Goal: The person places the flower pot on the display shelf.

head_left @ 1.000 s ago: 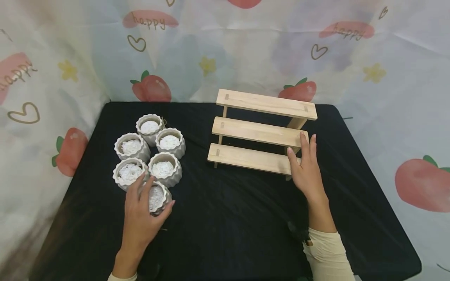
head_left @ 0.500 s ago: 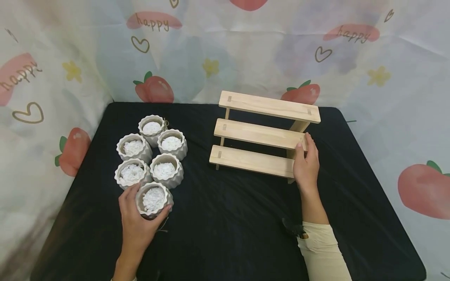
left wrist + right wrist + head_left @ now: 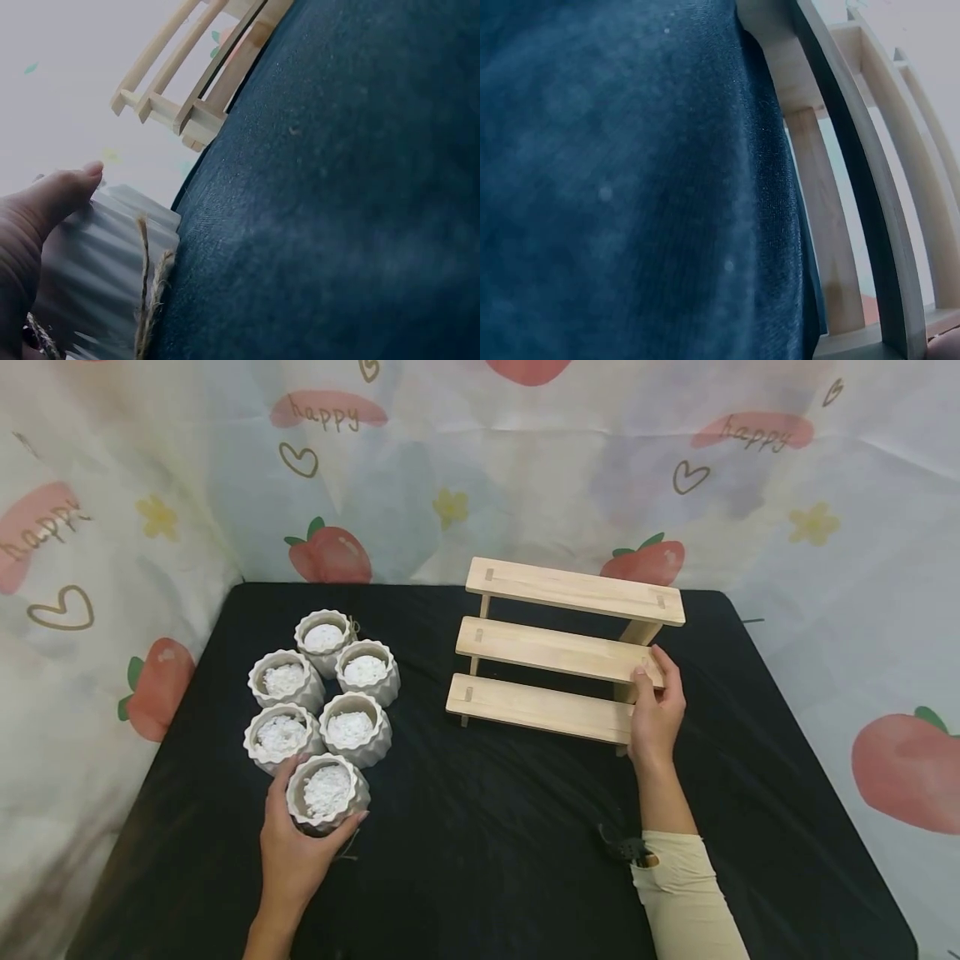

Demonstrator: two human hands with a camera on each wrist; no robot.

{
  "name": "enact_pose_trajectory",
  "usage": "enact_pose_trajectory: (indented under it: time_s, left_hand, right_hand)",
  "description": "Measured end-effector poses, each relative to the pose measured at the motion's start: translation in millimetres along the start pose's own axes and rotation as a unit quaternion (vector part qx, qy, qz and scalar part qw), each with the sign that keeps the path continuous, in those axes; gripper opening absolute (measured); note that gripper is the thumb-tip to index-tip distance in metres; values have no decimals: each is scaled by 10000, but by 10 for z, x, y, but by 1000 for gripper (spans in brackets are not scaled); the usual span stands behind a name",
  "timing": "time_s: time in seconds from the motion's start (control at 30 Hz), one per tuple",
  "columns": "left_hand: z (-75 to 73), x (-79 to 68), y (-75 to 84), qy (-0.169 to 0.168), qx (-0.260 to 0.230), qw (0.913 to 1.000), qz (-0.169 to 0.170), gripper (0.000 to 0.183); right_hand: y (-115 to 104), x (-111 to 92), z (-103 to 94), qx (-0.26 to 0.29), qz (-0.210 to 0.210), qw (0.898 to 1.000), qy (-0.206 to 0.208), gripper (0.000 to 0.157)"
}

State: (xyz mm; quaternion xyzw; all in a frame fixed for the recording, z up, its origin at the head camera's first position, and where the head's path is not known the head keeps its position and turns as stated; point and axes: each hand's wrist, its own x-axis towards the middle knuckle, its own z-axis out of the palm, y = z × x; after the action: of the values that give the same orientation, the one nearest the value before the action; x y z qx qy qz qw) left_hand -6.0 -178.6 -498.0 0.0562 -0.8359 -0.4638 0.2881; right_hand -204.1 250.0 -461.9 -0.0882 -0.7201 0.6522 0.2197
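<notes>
My left hand holds the nearest of several white scalloped pots, its thumb on the right side and fingers round the left. White crumpled filling lies inside. In the left wrist view my thumb presses on the ribbed wall of that pot, which has twine hanging on it. My right hand grips the right end of a three-tier wooden shelf stand, thumb on the middle board. In the right wrist view the boards of the stand show, with only a sliver of hand at the corner.
The other pots, such as the far one, stand close together behind the held pot. A black cloth covers the table. A printed fabric backdrop rises behind the stand and at both sides.
My left hand has shifted from reaching over the near pot's rim to holding its sides. My right hand's straighter fingers have bent round the stand's end. The head view has shifted slightly.
</notes>
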Motion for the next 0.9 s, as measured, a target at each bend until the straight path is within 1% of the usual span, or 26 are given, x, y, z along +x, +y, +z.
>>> enact_pose_trajectory:
  time_s: [0.2, 0.3, 0.37, 0.47, 0.57, 0.63, 0.7, 0.8, 0.9]
  left_hand:
    - [-29, 11, -17, 106, -103, 9999, -37, 117]
    - [-34, 25, 11, 162, -186, 9997, -93, 116]
    - [-31, 41, 73, 182, -413, 9988, -173, 114]
    - [-26, 57, 230, 224, -764, 9964, -307, 110]
    - [-24, 54, 335, 308, -954, 9942, -395, 107]
    - [-26, 47, 324, 357, -988, 9937, -392, 107]
    - [-28, 42, 267, 342, -1055, 9931, -369, 109]
    - [-29, 33, 178, 208, -1180, 9922, -351, 113]
    - [-23, 29, 156, 78, -1239, 9918, -287, 113]
  right_hand:
    - [39, -3, 21, 395, -66, 9992, -23, 39]
    - [43, -6, 28, 450, -118, 9989, -24, 39]
    - [47, -5, 19, 469, -148, 9988, -12, 39]
    - [52, -7, -8, 430, -178, 9989, 27, 38]
    - [57, -13, -20, 380, -166, 9991, 40, 38]
    - [59, -18, -17, 326, -159, 9993, 3, 39]
    - [60, -19, -9, 306, -181, 9994, -29, 39]
    - [54, -21, -6, 326, -233, 9992, -39, 39]
    - [44, -21, -17, 351, -274, 9990, -17, 39]
